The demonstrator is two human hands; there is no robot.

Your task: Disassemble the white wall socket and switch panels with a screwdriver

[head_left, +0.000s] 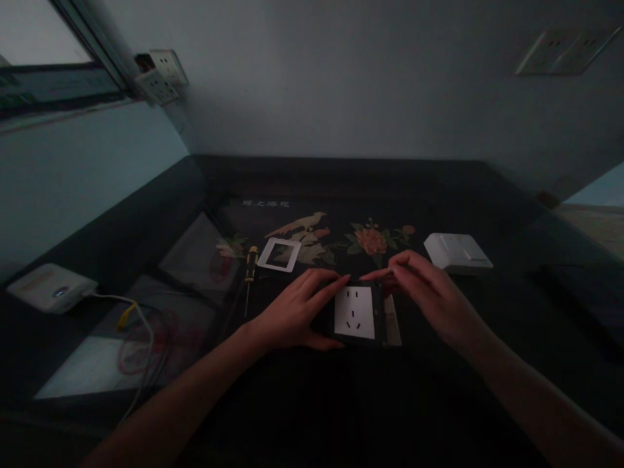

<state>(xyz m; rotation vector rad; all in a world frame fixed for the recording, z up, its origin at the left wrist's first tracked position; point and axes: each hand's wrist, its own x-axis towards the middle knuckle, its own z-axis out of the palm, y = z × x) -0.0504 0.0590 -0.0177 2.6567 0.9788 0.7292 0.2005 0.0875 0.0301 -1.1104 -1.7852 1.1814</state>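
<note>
A wall socket (354, 313) with a white face and a dark surround lies face up on the dark table, tilted slightly on something pale under its right side. My left hand (307, 309) grips its left side, thumb at the near edge and fingers at the far edge. By the far right corner, my right hand (419, 283) has its thumb and fingers pinched together; whatever they may hold is too dim to make out. Beyond my left hand lie a white square frame (295, 255) and a screwdriver (251, 265) with a yellow and black handle.
At the right stands a white box-like item (458, 252). A white device (51, 287) with a white cable (146, 325) sits at the left. Wall sockets (167, 67) are on the back wall at upper left, and more wall sockets (565, 52) at upper right.
</note>
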